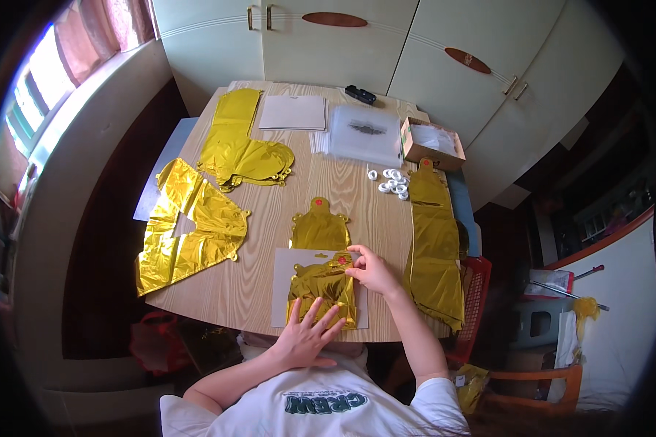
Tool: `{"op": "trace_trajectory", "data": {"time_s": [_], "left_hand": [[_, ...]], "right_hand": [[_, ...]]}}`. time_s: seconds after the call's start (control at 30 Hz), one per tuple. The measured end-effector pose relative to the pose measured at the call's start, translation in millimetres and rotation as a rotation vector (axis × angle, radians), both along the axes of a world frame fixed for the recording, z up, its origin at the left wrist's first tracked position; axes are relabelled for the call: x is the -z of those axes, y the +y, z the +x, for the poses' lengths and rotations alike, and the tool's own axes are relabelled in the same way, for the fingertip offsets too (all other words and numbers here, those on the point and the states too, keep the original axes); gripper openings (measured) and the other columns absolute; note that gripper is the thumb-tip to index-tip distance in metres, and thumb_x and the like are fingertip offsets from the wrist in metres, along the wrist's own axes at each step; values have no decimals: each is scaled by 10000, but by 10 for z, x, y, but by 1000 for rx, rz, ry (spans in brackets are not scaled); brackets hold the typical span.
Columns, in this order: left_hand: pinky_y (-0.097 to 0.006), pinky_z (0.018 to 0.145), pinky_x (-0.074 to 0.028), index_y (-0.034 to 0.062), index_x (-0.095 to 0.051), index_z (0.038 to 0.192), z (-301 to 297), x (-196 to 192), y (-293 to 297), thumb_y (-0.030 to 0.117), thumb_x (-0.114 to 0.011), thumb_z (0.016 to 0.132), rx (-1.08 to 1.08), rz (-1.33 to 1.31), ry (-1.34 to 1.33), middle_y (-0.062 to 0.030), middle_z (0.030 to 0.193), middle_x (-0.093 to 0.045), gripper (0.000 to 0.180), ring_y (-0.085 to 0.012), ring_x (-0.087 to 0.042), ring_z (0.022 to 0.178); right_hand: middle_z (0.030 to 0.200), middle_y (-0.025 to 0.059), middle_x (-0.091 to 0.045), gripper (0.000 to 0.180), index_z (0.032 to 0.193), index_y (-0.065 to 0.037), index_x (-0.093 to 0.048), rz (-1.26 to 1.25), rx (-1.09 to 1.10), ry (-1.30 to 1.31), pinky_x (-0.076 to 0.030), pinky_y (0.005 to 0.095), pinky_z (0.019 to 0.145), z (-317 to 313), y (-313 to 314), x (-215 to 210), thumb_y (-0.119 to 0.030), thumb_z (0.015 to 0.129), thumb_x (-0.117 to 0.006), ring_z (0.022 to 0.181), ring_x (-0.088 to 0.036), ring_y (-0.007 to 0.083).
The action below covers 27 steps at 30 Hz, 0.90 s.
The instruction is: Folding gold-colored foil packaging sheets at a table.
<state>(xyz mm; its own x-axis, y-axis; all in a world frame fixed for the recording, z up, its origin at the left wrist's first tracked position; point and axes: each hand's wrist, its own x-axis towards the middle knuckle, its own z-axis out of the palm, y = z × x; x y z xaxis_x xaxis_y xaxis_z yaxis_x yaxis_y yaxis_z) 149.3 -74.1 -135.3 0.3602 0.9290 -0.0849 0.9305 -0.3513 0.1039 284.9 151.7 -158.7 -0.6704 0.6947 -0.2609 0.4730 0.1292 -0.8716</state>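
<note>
A flat gold foil balloon (315, 286) lies folded on a pale grey card (280, 280) at the table's near edge. My left hand (307, 339) rests on its lower part, fingers spread flat. At the balloon's upper right corner, beside a red mark, my right hand (372, 271) pinches the foil's edge between thumb and finger. Just beyond the card lies another gold foil piece (320, 229) with small tabs and a red mark; the card's top edge meets its lower end.
Gold foil balloons lie at left (193, 229), far left (244, 149) and right (434, 240) on the wooden table (270, 218). Farther back are stacked cards (293, 113), clear plastic bags (364, 138), white rings (393, 182), an open cardboard box (434, 149) and a black object (360, 95).
</note>
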Motion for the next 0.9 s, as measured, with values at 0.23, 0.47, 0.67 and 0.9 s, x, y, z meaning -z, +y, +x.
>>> {"op": "trace_trajectory", "data": {"time_s": [0.23,0.47,0.67,0.9], "left_hand": [[-725,1080,-130,190,-314,1522,-3,-21,0,772,-528,760,2,-10,-7,-124,1572,-277,982,-436,-222,1440],[-723,1081,-134,186,-315,1521,1,-34,10,752,-535,771,-5,-12,-18,-120,1570,-282,965,-434,-224,1439],[-722,1081,-141,183,-304,1526,-3,-39,5,748,-532,776,-1,-14,-3,-118,1561,-298,966,-435,-230,1436],[-728,1075,-144,192,-305,1525,-3,-7,12,755,-547,759,-4,4,-12,-127,1547,-320,981,-441,-253,1425]], "right_hand": [[845,82,-697,438,1252,-20,-543,-117,19,15,-536,313,675,-2,19,-15,-89,850,-701,727,-645,132],[992,78,-653,399,1172,-64,-597,543,49,37,-528,352,775,-49,-200,-56,-109,801,-735,866,-651,256],[1123,58,-626,358,1131,-120,-640,894,-196,88,-433,390,944,221,-474,-71,-276,822,-731,1133,-570,242],[1330,30,-579,494,1257,-124,-620,911,-295,-63,-328,435,1075,485,-673,35,-416,861,-670,1330,-443,243]]}}
